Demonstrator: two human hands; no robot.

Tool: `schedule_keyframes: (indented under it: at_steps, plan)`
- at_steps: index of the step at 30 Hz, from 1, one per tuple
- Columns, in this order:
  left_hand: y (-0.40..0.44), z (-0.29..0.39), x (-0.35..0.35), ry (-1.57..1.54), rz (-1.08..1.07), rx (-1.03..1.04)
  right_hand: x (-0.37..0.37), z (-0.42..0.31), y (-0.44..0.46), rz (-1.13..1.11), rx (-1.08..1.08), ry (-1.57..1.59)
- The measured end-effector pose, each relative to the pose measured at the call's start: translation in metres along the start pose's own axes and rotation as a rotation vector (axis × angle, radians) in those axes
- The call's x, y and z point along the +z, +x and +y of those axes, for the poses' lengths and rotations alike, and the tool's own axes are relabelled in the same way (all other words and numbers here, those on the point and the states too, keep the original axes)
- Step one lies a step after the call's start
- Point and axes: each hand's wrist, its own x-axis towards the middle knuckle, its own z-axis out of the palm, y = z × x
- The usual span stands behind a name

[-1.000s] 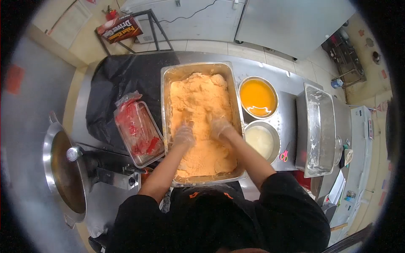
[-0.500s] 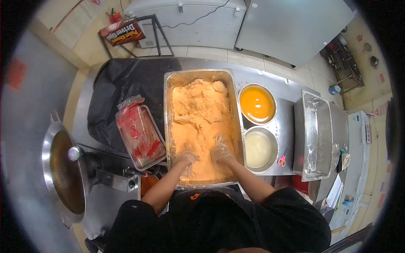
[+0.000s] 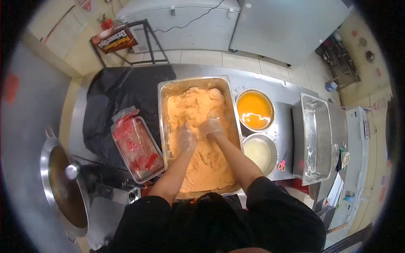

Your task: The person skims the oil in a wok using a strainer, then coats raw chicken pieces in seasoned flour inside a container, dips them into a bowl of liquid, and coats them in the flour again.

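Observation:
A deep metal pan [image 3: 162, 122] full of orange breading flour [image 3: 206, 168] lies lengthwise before me. Both my hands wear clear plastic gloves dusted with the flour. My left hand [image 3: 185, 138] presses into the flour left of the pan's middle, its fingers blurred and partly sunk. Close beside it, my right hand [image 3: 211, 127] is also in the flour, with its fingertips hidden. Beyond the hands the flour is heaped and lumpy; nearer to me it lies lower and flatter.
Right of the pan stand a bowl of orange liquid [image 3: 255, 109], a bowl of pale liquid [image 3: 258, 154], pink scissors [image 3: 281, 165] and a deep metal container [image 3: 298, 139]. At left are a tray with a red-stained plastic bag [image 3: 137, 145] and a wok of oil [image 3: 65, 185].
Both hands have moved away from my body, from the near part of the pan toward its middle, and come closer together. The view has shifted slightly.

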Motion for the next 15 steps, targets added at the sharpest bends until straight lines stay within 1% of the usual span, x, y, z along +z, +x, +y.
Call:
schedule_keyframes:
  at_steps: [1,2,3,4,5,7,8,9,11,12,13,14,15]
  plan:
    - [-0.01,-0.008,0.017,-0.012,-0.016,0.038,-0.004,0.003,-0.012,0.005,0.016,0.002]
    - [-0.015,-0.019,0.023,-0.036,-0.042,0.082,-0.018,0.008,-0.024,-0.05,-0.197,0.008]
    - [-0.016,-0.018,0.009,-0.035,-0.035,0.097,-0.032,0.014,-0.029,-0.102,-0.414,0.01]
    - [-0.014,-0.022,-0.006,0.051,-0.106,0.165,-0.045,0.018,-0.032,-0.09,-0.406,0.01]
    - [-0.011,-0.029,-0.021,0.138,-0.18,0.229,-0.054,0.024,-0.034,-0.225,-0.399,-0.101]
    - [-0.026,-0.041,-0.043,0.301,-0.355,0.345,-0.082,0.015,-0.07,-0.387,-0.384,-0.202]
    - [-0.039,-0.041,-0.061,0.379,-0.435,0.397,-0.087,0.004,-0.094,-0.346,-0.302,-0.201]
    - [-0.053,-0.041,-0.065,0.429,-0.444,0.412,-0.083,-0.008,-0.118,-0.285,-0.176,-0.152]
    - [-0.085,-0.042,-0.025,0.394,-0.368,0.256,-0.07,-0.039,-0.154,-0.041,0.169,0.091]
    - [-0.09,-0.043,-0.003,0.36,-0.408,0.16,-0.064,-0.052,-0.163,0.07,0.313,0.2]
    - [-0.093,-0.044,0.008,0.343,-0.518,0.123,-0.066,-0.06,-0.165,0.055,0.411,0.285]
    - [-0.09,-0.042,0.0,0.342,-0.633,0.166,-0.075,-0.06,-0.161,-0.025,0.481,0.34]
    - [-0.089,-0.028,-0.032,0.366,-0.711,0.277,-0.114,-0.061,-0.153,-0.414,0.616,0.546]
